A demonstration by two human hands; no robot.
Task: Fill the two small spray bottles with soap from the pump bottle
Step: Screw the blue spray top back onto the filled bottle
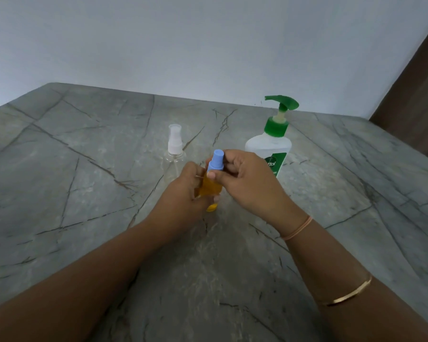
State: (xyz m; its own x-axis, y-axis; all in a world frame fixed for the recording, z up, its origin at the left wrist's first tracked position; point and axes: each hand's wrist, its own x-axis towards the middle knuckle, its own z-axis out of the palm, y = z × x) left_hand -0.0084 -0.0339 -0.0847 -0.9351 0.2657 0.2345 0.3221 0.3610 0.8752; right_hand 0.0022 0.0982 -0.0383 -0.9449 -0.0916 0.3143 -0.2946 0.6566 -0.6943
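We are looking down on a grey veined stone table point(89, 193) that is running back to a pale wall point(183, 40). A brown panel point(415, 95) is showing at the 2 o'clock edge.

Taking the small amber spray bottle point(209, 188) as the dial's centre, the clear spray bottle point(174, 154) with its white sprayer is standing upright near it at 10 o'clock. It is looking empty, and the left hand's knuckles are covering part of its base. The pump bottle point(269, 144), white-bodied with a green pump head pointing toward 9 o'clock, is standing at 2 o'clock.

The right hand point(247, 181) is sitting in front of the pump bottle and hiding its lower left side. On its green label point(276, 164) we are reading only the white letters "ttol"; the rest is hidden or too small to tell.

The left hand point(183, 191) is wrapping its curled fingers round the amber body from 9 o'clock. The right hand's thumb and fingertips are pinching the blue cap point(216, 161) from 3 o'clock. We cannot tell whether the bottle's yellow base is touching the table.

A peach band point(298, 228) is circling the right wrist, and a gold bangle point(349, 294) is lying further down that forearm.
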